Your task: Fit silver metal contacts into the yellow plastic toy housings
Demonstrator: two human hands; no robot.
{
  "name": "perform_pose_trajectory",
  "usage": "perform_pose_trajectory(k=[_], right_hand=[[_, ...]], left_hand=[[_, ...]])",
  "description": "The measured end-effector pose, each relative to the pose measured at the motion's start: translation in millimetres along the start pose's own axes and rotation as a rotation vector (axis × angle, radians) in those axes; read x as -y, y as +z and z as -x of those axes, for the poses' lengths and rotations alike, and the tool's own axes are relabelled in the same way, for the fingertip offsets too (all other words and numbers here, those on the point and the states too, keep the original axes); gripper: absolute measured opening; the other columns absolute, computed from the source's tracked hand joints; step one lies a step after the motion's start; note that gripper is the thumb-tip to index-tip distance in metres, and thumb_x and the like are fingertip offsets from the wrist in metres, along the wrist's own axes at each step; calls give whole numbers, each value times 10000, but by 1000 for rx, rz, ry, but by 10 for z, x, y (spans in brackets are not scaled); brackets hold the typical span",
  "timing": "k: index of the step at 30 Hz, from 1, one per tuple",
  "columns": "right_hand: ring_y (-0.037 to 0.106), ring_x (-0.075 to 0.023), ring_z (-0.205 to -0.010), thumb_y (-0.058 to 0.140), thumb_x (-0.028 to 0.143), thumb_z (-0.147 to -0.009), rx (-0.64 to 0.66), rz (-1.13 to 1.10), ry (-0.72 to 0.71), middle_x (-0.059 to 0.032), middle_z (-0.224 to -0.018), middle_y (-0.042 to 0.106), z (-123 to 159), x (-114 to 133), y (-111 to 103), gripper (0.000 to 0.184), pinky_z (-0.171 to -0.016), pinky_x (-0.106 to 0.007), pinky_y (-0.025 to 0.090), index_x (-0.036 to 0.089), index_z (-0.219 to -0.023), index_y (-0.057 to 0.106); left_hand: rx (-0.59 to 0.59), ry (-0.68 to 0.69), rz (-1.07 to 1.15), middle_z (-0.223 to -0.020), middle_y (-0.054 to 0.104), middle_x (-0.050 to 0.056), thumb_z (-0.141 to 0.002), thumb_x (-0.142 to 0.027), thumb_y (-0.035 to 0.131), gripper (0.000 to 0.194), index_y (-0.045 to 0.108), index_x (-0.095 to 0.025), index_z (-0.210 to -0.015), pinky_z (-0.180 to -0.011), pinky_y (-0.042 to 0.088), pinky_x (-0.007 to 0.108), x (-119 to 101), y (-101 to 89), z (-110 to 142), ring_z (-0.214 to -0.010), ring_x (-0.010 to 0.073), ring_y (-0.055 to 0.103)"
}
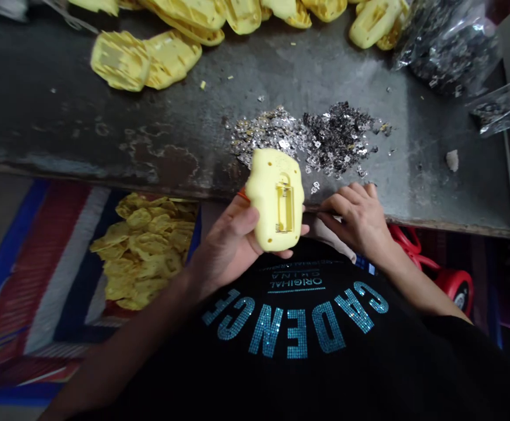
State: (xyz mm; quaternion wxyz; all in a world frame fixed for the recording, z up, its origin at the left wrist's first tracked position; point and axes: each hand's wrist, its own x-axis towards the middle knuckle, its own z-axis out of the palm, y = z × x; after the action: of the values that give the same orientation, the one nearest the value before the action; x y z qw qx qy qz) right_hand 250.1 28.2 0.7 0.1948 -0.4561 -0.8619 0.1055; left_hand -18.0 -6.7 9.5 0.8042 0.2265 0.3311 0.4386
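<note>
Left hand [233,240] grips shell [266,199], slot [285,207] facing up, at the bench [430,193]'s near edge. Right hand [360,216]: fingers curled at the edge, near metal bits [343,137]; can't tell if pinching any. Doing it well probably means shell steady, thumb clear of slot, metal bits handled singly. Bench top dark, worn; more shells [193,14] at back, clear bag [452,52] right. Below left, yellow parts [145,251] beside striped sheeting [48,263].
</note>
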Motion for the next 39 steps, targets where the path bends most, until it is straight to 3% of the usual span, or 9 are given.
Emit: perform_pose_trajectory(k=[4,8,11,17,25,33,39], right_hand=[[663,-174,-815,822,362,-1006,-19,-699,88,1,-901,766,-265,72,-274,175,-772,-349,489,233,-930,732],[623,-129,-718,851,483,-984,88,-995,80,19,-831,744,-561,180,-462,298,-672,-292,485,213,-919,743],[624,-121,-731,835,498,-995,168,-978,67,19,-806,720,-652,215,-473,332,-683,-281,485,191,-920,735],[631,-113,-781,769,417,-1038,139,-822,18,6,-887,739,-623,192,-461,252,-728,-279,495,194,-935,715],[640,-128,-734,736,278,-986,147,-657,-27,26,-834,741,-661,195,-602,111,-689,-313,477,235,-884,730],[641,-166,-785,780,178,-955,150,-402,-31,9,-837,704,-698,311,-637,125,-777,-373,489,225,-857,717],[668,-199,-854,748,240,-988,102,-440,16,-25,-867,750,-632,299,-540,150,-782,-377,513,243,-842,715]], left_hand=[[92,-107,70,-1493,764,175,-903,-536,918,862,501,-330,-1629,-574,732,355,22,18,-15,-1093,437,865],[152,-163,94,-1470,768,182,-939,-574,871,830,489,-329,-1634,-563,732,344,58,35,-20,-1128,462,852],[177,-182,93,-1383,796,187,-927,-625,862,806,529,-285,-1576,-543,724,336,77,50,-25,-1155,483,840],[188,-170,94,-1366,807,163,-933,-654,850,818,506,-314,-1593,-527,705,309,108,66,-40,-1102,452,860],[194,-166,50,-1303,843,78,-936,-674,832,768,552,-298,-1544,-544,677,262,92,144,-25,-1104,412,860],[164,-147,88,-1290,842,77,-938,-636,860,762,546,-336,-1564,-537,685,281,148,109,-48,-1077,398,870],[165,-137,112,-1227,838,81,-922,-636,887,647,652,-290,-1416,-522,690,268,145,132,-81,-1024,364,882]])
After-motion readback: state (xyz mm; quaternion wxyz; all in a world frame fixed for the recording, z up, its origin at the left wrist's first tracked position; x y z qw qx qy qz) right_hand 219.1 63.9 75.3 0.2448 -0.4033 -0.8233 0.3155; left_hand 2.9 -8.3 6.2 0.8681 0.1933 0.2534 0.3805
